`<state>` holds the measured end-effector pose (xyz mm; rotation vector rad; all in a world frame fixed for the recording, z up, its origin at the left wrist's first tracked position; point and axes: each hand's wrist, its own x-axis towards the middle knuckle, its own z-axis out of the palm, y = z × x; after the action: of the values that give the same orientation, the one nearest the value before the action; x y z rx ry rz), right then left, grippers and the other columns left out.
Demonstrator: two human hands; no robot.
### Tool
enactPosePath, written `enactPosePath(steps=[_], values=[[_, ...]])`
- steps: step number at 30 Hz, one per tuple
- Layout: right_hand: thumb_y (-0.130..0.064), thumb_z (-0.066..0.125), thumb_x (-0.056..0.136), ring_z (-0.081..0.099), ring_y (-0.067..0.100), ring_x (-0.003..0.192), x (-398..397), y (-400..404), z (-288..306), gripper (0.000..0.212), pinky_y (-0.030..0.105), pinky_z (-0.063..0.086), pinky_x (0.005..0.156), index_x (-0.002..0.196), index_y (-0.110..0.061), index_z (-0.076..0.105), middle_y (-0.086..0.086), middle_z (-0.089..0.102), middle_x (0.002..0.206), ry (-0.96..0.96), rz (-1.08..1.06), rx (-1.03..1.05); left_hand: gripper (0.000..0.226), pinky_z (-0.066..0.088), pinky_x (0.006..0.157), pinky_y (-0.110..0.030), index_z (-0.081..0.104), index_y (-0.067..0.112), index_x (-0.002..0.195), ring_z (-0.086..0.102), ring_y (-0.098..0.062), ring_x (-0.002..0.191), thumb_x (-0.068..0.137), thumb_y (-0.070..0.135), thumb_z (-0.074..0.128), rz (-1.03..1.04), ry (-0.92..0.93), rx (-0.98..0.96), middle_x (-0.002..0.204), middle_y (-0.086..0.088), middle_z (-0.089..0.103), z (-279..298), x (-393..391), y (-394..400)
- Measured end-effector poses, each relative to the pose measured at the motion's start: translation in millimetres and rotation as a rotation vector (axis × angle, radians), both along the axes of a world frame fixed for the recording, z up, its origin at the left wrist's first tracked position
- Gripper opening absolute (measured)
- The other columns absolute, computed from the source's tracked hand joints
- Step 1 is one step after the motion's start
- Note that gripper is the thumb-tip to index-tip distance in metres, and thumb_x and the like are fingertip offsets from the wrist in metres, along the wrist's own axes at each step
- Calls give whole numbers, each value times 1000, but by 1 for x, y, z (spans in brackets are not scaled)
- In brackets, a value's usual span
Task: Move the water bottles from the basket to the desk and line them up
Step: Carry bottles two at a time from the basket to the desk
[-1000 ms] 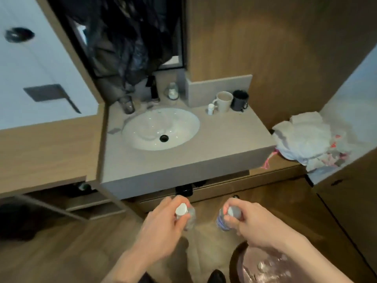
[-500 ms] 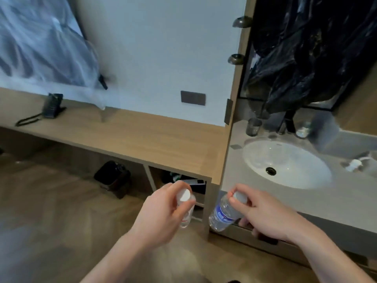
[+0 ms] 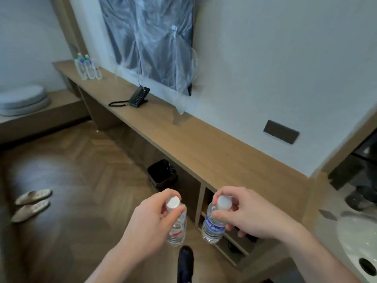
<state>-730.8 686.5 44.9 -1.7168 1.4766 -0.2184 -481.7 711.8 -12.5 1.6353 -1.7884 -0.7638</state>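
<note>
While hanging, bottles meet each hand.

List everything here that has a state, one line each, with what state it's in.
Left hand: grips a capped bottle by its neck.
Right hand: grips a capped, blue-labelled bottle by its neck.
Desk bottles: upright, bunched at the far end.
Phone: handset on cradle.
Slippers: paired on floor.

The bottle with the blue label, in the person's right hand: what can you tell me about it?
The blue-label bottle is small, clear plastic, with a white screw cap on and a blue band with a thin red stripe around its middle. It hangs nearly upright, tilted slightly, in the air above the wooden floor in front of the desk. The right hand pinches it by the cap and neck; nothing else touches it.
</note>
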Motion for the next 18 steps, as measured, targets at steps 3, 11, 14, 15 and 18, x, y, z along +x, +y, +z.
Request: enactPosePath(steps=[3, 11, 14, 15, 18], values=[[-38, 75, 96, 77, 21, 81, 21, -53, -7, 8, 39, 66, 61, 101, -40, 69, -8, 74, 96, -16, 61, -4, 7, 42, 61, -5, 63, 39, 101, 56, 14, 76, 97, 42, 68, 69, 5, 31, 72, 43, 55, -2, 22, -40], [-43, 69, 95, 61, 4, 63, 74, -203, -20, 6, 40, 60, 73, 100, -42, 67, -3, 73, 84, 15, 266, -13, 11, 47, 65, -22, 63, 40, 101, 53, -4, 64, 95, 45, 70, 215, 27, 29, 68, 20, 58, 5, 81, -158], [-46, 68, 94, 68, 8, 73, 98, -257, -22, 8, 40, 61, 74, 101, -42, 67, -6, 73, 84, 12, 312, -41, 11, 47, 66, -23, 63, 39, 101, 53, -7, 63, 94, 44, 71, 277, 28, 3, 67, 20, 57, 8, 101, -195], [-47, 68, 94, 69, 12, 78, 108, -273, -23, 9, 42, 62, 75, 102, -42, 66, -4, 72, 86, 14, 324, -55, 12, 47, 65, -25, 64, 38, 101, 52, -8, 62, 94, 44, 71, 301, 28, -9, 67, 18, 56, 9, 109, -205], [-50, 68, 94, 69, 16, 86, 139, -317, -24, 12, 42, 61, 77, 104, -43, 65, -3, 72, 90, 23, 368, -90, 14, 46, 64, -28, 65, 36, 104, 46, -9, 59, 93, 42, 72, 379, 40, -37, 62, 14, 52, 11, 134, -231]])
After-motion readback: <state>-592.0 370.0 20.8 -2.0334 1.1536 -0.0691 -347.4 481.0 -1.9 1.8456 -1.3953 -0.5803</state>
